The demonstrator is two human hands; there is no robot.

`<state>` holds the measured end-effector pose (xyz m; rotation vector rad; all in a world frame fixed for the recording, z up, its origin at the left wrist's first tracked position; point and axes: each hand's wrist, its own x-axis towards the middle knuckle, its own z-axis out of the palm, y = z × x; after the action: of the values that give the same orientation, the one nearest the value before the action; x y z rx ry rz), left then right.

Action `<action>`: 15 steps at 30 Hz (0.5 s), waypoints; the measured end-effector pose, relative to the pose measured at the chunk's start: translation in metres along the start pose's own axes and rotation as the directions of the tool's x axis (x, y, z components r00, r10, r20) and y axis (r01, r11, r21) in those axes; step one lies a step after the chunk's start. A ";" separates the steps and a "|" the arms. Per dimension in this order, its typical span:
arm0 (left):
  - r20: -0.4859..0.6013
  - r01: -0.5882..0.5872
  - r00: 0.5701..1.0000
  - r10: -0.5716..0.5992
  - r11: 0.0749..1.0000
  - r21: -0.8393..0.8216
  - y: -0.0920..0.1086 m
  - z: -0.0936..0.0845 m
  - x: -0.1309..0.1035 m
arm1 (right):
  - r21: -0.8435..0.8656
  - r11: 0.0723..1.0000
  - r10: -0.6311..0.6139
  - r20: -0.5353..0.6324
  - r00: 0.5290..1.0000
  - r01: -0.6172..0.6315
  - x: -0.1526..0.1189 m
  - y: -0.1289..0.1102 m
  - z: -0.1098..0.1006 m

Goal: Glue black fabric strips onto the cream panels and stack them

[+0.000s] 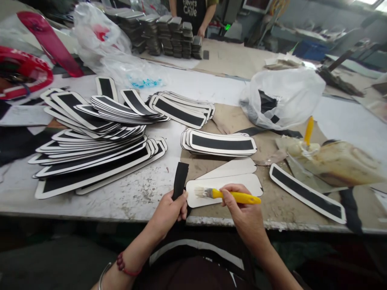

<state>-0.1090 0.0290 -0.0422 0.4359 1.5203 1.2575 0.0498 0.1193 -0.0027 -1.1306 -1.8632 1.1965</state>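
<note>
My right hand point(242, 209) is closed around the yellow handle of a paintbrush point(222, 195). The brush's pale bristles rest on the left part of a white curved panel point(232, 187), which lies over another white panel point(229, 168). My left hand point(171, 209) pinches a black strip point(180, 177) at the left end of the panel; the strip sticks up past the fingers. Just behind lies a small stack of white panels with black strips point(223, 143). To the right, a single white panel with a black strip point(306, 193) lies near the table edge.
Large fanned piles of black-and-white panels point(93, 157) cover the left. At the right, a stained, yellowish plastic container point(347, 159) stands beside an upright yellow handle point(308, 131). A white plastic bag point(284, 94) sits behind. Across the table, a person in an apron point(192, 14) stands by stacked pieces point(163, 36).
</note>
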 end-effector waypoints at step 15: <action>-0.068 -0.026 0.997 0.032 0.996 0.083 0.000 -0.001 0.002 | -0.619 0.768 -0.353 -0.199 0.914 0.162 0.005 0.013 -0.099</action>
<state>-0.1104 0.0301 -0.0434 0.4734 1.6344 1.2468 0.1360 0.1631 0.0233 -1.2276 -2.1115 0.2380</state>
